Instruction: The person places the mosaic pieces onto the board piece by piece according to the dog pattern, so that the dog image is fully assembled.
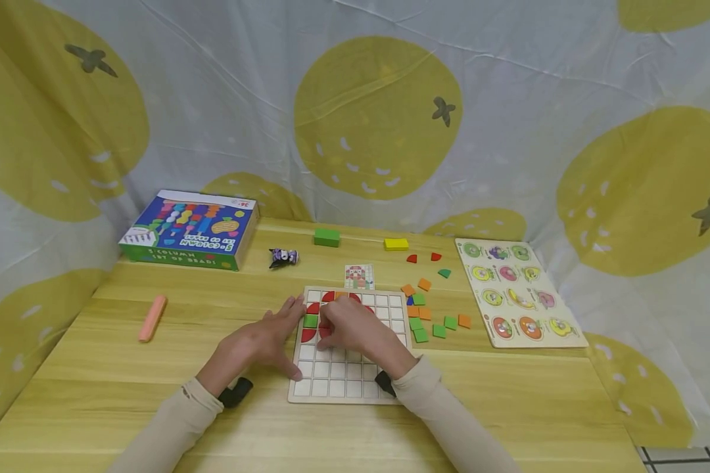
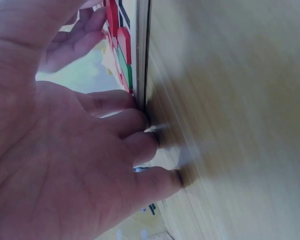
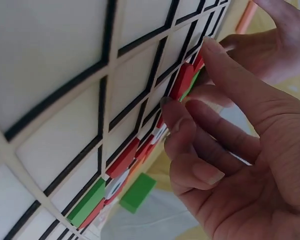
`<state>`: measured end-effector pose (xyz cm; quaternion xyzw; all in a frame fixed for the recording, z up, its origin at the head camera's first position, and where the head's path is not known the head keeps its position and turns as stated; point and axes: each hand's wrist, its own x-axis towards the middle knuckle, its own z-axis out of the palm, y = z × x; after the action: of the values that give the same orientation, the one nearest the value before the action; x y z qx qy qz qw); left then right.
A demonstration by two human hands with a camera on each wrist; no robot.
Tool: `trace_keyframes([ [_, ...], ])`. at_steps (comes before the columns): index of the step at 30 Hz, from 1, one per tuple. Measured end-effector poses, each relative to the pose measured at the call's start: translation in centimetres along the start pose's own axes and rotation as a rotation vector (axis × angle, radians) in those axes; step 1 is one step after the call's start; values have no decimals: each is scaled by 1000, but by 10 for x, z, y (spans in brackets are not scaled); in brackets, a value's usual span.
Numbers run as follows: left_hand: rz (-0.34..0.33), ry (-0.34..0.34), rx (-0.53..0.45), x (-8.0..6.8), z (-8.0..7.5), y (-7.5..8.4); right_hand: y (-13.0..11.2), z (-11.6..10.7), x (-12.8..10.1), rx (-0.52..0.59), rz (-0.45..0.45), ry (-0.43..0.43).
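A wooden grid board (image 1: 337,387) with white squares lies on the table. My left hand (image 1: 260,341) rests along its left edge, fingers spread, thumb near the lower left corner. In the left wrist view, the fingertips (image 2: 165,182) touch the tabletop beside the board. Over the board's upper left part, my right hand (image 1: 357,325) pinches a red quarter-circle tile (image 3: 182,81) between thumb and index finger, low on the grid. Near it sit a green square tile (image 1: 310,320) and another red tile (image 1: 309,335). The right hand hides some tiles in the head view.
A pattern card (image 1: 359,276) lies behind the board. Loose green and orange tiles (image 1: 439,330) are scattered at its right, beside a fruit puzzle board (image 1: 517,295). Farther left are a bead-set box (image 1: 189,230), a dark wrapped item (image 1: 284,257) and a salmon-coloured stick (image 1: 152,318).
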<state>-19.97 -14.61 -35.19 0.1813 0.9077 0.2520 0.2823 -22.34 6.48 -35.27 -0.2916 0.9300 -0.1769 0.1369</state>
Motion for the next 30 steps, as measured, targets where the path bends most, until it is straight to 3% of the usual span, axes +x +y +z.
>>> trace_keyframes([
  [21, 1, -10, -3, 1, -1, 2, 21, -1, -9, 172, -91, 25],
  [25, 15, -10, -16, 0, -1, 2, 37, -8, -19, 206, -93, 79],
  [30, 10, -11, -27, -1, -2, 3, 77, -23, -41, 256, -68, 183],
])
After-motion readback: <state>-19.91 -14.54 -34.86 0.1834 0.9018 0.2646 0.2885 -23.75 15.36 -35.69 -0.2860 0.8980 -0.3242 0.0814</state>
